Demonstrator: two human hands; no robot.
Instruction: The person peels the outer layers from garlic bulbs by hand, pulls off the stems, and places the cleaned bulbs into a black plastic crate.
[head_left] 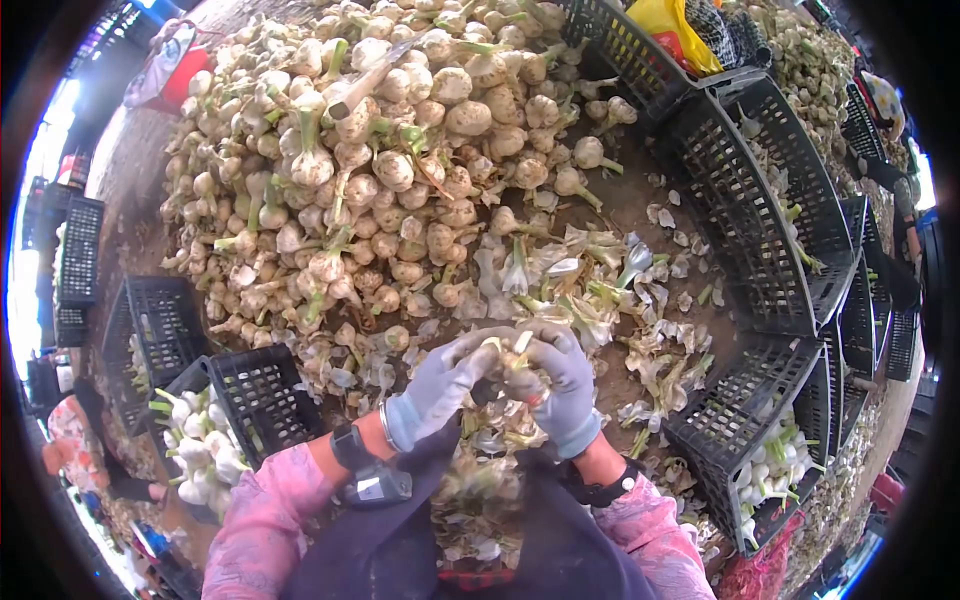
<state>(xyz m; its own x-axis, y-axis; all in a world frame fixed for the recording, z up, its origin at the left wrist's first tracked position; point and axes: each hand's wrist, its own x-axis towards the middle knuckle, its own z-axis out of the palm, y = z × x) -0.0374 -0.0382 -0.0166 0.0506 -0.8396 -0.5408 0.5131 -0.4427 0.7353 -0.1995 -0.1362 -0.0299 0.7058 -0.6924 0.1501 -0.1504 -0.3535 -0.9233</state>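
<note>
In light grey gloves, my left hand and my right hand meet in front of my lap. Between them they grip a garlic bulb, its pale stem end poking up near the fingertips. Fingers of both hands are curled round it, so much of the bulb is hidden. Just beyond lies a large heap of soil-stained garlic bulbs, some with short green stems. Loose papery garlic skins cover the ground beside and beneath my hands.
A black crate at lower left stands by cleaned white garlic. More crates line the right side, including an upright one and one near white bulbs. A knife-like blade rests on the heap. A yellow bag sits behind.
</note>
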